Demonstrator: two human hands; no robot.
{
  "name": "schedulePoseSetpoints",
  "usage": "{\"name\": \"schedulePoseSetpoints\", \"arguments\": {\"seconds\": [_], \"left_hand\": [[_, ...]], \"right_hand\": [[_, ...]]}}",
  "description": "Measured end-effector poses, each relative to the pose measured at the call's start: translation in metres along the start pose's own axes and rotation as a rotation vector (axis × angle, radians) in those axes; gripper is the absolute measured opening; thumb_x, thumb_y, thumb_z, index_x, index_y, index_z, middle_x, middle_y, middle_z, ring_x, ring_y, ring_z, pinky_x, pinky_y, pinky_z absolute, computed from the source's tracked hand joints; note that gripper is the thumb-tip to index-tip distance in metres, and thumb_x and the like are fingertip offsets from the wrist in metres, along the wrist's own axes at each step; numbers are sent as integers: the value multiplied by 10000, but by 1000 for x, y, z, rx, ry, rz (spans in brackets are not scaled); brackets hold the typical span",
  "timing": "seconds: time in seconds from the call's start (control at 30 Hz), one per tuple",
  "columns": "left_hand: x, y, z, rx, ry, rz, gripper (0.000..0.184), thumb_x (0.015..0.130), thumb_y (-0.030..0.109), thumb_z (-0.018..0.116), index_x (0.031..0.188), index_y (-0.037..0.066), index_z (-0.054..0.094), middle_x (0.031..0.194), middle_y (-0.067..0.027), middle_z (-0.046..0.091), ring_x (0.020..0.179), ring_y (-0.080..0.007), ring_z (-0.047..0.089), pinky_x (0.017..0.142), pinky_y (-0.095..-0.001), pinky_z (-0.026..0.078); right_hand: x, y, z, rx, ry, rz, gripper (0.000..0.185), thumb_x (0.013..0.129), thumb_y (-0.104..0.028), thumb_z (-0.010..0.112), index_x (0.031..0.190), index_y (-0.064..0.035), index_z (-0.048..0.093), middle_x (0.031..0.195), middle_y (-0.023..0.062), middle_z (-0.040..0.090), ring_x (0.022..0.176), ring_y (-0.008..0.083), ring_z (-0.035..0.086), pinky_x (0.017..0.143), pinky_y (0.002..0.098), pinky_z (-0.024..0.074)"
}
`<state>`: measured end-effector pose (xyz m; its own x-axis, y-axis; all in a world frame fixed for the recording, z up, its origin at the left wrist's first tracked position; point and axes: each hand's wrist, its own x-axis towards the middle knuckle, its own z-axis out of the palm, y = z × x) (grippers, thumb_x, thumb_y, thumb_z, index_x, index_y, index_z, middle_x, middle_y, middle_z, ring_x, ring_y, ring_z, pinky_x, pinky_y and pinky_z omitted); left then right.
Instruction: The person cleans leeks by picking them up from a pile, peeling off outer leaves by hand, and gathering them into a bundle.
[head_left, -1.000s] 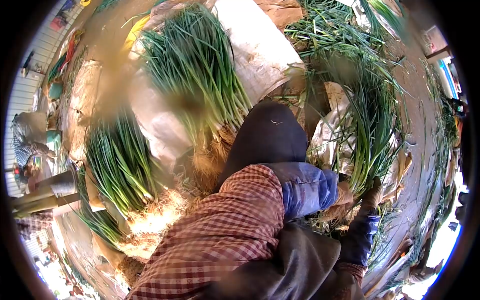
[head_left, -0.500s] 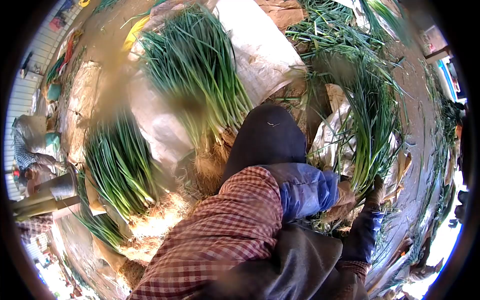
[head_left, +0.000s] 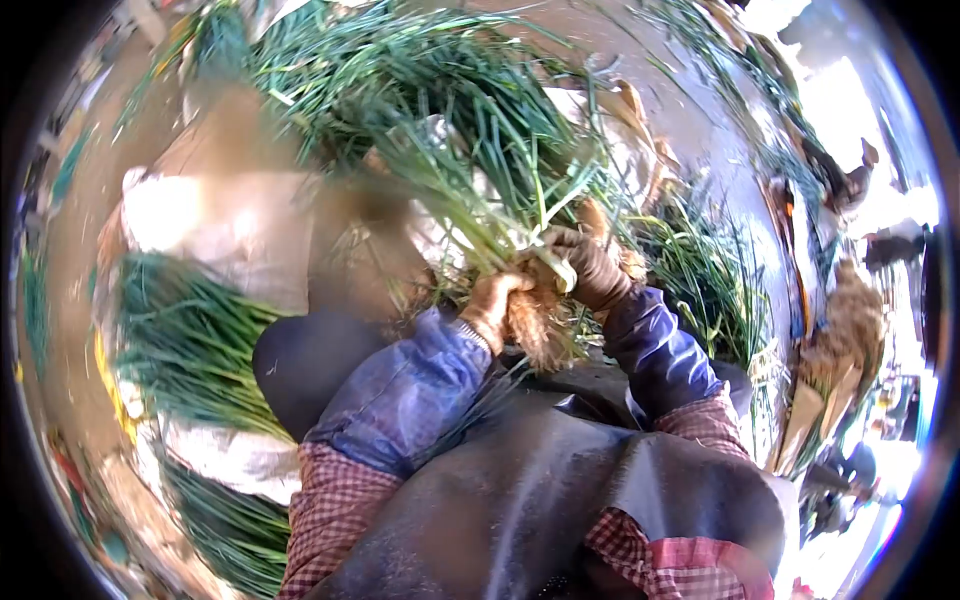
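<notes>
My left hand, in a tan glove, is closed around a small bunch of green onions just above their roots. The leaves point up and away from me, and a tangle of brown roots hangs down beside the fingers. Close on its right, my right hand in a darker, soiled glove pinches a pale green onion stalk at the bunch's base. Its fingertips are partly hidden. Both hands are above my lap, over a dark apron.
A large heap of loose green onions lies beyond my hands. Bundled green onions rest on pale sacking at the left. More greens lie to the right, near a brown root clump. Smudges on the lens blur the centre left.
The view has swung to the right, so the bundles have shifted left. My hands, earlier low at the right by the green onions, now hold some in front of my lap.
</notes>
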<state>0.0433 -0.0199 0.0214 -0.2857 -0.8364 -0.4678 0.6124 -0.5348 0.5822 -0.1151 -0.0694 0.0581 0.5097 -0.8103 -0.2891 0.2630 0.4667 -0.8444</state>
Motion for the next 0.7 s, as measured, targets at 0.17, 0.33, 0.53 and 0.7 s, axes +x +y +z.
{"name": "schedulePoseSetpoints", "arguments": {"seconds": [0.17, 0.33, 0.53, 0.7], "left_hand": [[11, -15, -13, -37, -104, -1, 255, 795, 91, 504, 1012, -25, 572, 889, -106, 632, 836, -233, 617, 799, -336, 525], [-3, 8, 4, -646, -473, -169, 275, 730, -15, 503, 1002, -35, 527, 872, -85, 564, 813, -205, 589, 760, -299, 521], [4, -9, 0, -537, -557, -273, 365, 718, -7, 524, 1080, -41, 549, 891, -109, 603, 768, -208, 615, 722, -304, 543], [3, -10, 6, -302, -128, -205, 351, 748, -3, 498, 1090, -54, 558, 927, -105, 605, 805, -206, 600, 768, -307, 524]], "right_hand": [[-30, -3, -5, -432, -528, -24, 219, 878, -220, 628, 991, -33, 628, 841, 61, 650, 688, 140, 599, 611, 292, 513], [-41, -4, -27, -469, -468, 391, 384, 831, -271, 682, 1087, 1, 591, 880, 81, 641, 709, 144, 603, 645, 279, 507], [6, 15, -47, 180, 265, 292, 651, 815, -494, 634, 1266, -47, 491, 1176, 79, 564, 1032, 225, 523, 905, 406, 412], [39, 14, -44, 298, 351, 20, 62, 825, -92, 622, 883, -70, 619, 709, 21, 605, 532, 105, 504, 490, 226, 417]]}}
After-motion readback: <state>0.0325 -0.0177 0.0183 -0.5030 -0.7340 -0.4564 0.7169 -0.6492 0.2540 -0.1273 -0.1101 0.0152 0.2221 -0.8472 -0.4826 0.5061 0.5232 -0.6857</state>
